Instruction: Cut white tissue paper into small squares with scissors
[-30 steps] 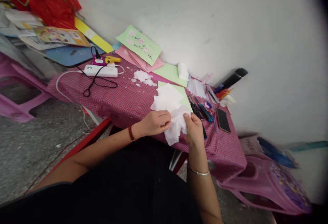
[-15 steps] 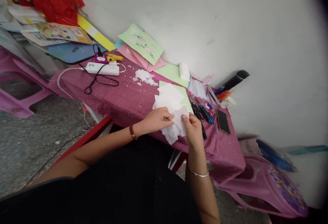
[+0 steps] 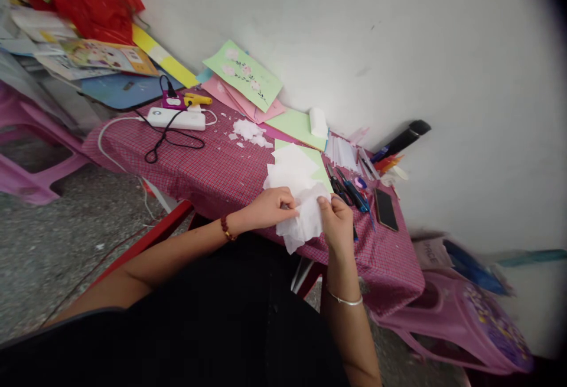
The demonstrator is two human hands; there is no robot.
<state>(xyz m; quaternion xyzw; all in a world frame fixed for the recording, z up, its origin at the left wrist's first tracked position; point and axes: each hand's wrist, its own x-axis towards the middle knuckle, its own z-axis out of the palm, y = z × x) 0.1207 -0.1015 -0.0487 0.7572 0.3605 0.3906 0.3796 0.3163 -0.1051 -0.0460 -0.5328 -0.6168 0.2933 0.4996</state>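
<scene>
Thin white tissue paper (image 3: 305, 221) with ragged edges hangs between my two hands at the table's front edge. My left hand (image 3: 280, 207), with a dark red bead bracelet on the wrist, pinches it from the left. On the right side my right hand (image 3: 337, 218) grips it between thumb and fingers; a silver bangle circles that wrist. Just beyond lie more white tissue sheets (image 3: 290, 162), spread over a light green sheet of paper (image 3: 323, 168). Some of the paper's folds and my curled fingertips are hidden.
Scissors (image 3: 339, 189), a blue cutter (image 3: 357, 195) and a phone (image 3: 386, 210) lie to the right on the checked tablecloth (image 3: 221, 168). White scraps (image 3: 250, 132), a power strip (image 3: 177, 119) and a green card with flowers (image 3: 243, 74) are farther left. Pink stools flank the table.
My right hand has shifted slightly right, and the tissue paper between my hands looks more spread out. My left hand has hardly moved.
</scene>
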